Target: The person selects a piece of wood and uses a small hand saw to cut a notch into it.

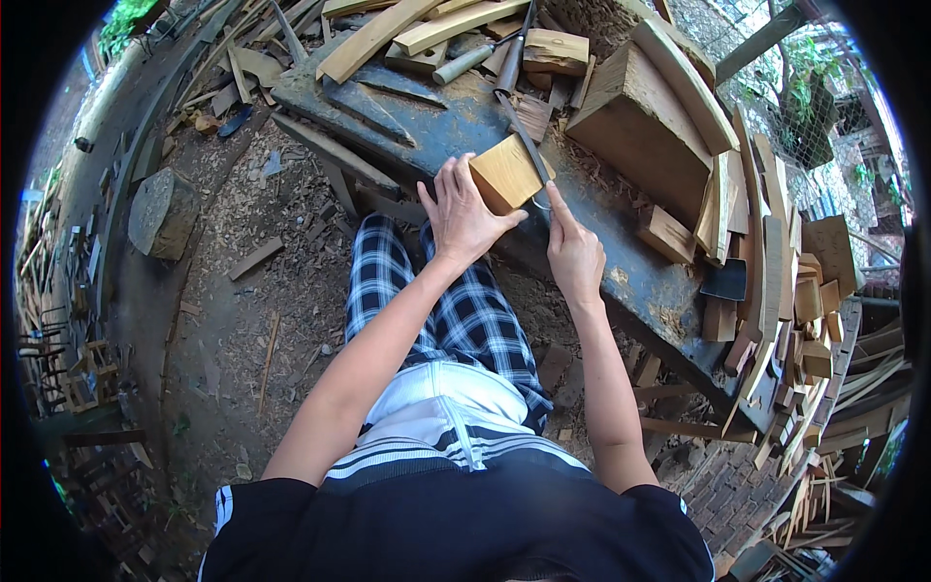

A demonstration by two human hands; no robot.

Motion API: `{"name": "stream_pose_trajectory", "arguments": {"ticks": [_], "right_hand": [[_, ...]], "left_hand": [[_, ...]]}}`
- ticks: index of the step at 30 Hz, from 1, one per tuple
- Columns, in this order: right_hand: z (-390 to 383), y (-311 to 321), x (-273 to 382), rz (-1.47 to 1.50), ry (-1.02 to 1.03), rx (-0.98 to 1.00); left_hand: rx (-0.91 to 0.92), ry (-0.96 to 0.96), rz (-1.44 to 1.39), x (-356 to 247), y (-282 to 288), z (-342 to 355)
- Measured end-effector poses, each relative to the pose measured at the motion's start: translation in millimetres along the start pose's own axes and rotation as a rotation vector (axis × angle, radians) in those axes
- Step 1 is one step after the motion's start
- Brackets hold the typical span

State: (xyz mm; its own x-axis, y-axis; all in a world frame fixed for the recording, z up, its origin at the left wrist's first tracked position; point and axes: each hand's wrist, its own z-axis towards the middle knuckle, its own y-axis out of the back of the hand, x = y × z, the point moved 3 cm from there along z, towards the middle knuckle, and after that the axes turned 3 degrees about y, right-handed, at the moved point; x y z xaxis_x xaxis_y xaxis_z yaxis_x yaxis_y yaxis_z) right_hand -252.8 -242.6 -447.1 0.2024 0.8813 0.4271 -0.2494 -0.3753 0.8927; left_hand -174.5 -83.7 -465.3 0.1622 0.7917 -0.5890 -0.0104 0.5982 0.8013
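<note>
The wood block (507,173) sits at the near edge of the dark bench (465,121), ahead of the person's knees; its pale, grained face is turned up and it looks squat, its sides set askew to the bench edge, so which way its long axis runs cannot be told for sure; the dark narrow bar (522,138) lies along the block's right side, its long axis slanting from far left to near right, its near end pointing at the right hand (576,252); the left hand (464,218) is spread around the block, fingers on its left side and thumb along the near edge; the right hand has its index finger stretched out to touch the bar, the other fingers curled, and whether they close on anything cannot be told; a small pale curved edge (541,204) shows between that hand and the block; farther back lies a tool with a rounded wooden handle (463,64), its handle slanting toward the near left; to the right a large squared timber (635,136) stands on the bench, with a long curved piece (686,85) against its upper right edge
</note>
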Motion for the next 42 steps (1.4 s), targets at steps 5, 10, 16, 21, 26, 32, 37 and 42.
{"name": "stream_pose_trajectory", "arguments": {"ticks": [5, 10, 16, 21, 26, 32, 37, 42], "right_hand": [[0.7, 9.9, 9.5, 0.067, 0.022, -0.015], [-29.5, 14.3, 46.8, 0.092, 0.205, 0.034], [8.2, 9.9, 20.3, 0.002, 0.042, 0.015], [-23.8, 14.1, 48.7, 0.029, 0.181, 0.087], [2.6, 3.6, 19.0, 0.008, 0.09, -0.014], [-21.4, 11.7, 35.4, 0.066, 0.209, 0.027], [6.7, 7.6, 11.3, 0.011, 0.023, -0.03], [-17.2, 6.7, 34.9, 0.046, 0.176, 0.008]], "left_hand": [[-0.021, -0.015, -0.121, -2.7, 6.4, 7.0], [0.126, 0.023, -0.047, 3.1, 7.8, 11.0], [0.149, 0.021, -0.057, -2.3, 12.2, 13.2], [0.053, 0.022, -0.072, 5.6, 2.0, 10.7], [0.154, 0.05, -0.102, -2.1, 11.7, 13.6], [0.069, 0.031, -0.095, 1.0, 4.8, 12.6], [0.127, 0.043, -0.111, -0.9, 5.0, 14.7], [0.105, 0.053, -0.08, 3.0, 3.6, 12.7]]}}
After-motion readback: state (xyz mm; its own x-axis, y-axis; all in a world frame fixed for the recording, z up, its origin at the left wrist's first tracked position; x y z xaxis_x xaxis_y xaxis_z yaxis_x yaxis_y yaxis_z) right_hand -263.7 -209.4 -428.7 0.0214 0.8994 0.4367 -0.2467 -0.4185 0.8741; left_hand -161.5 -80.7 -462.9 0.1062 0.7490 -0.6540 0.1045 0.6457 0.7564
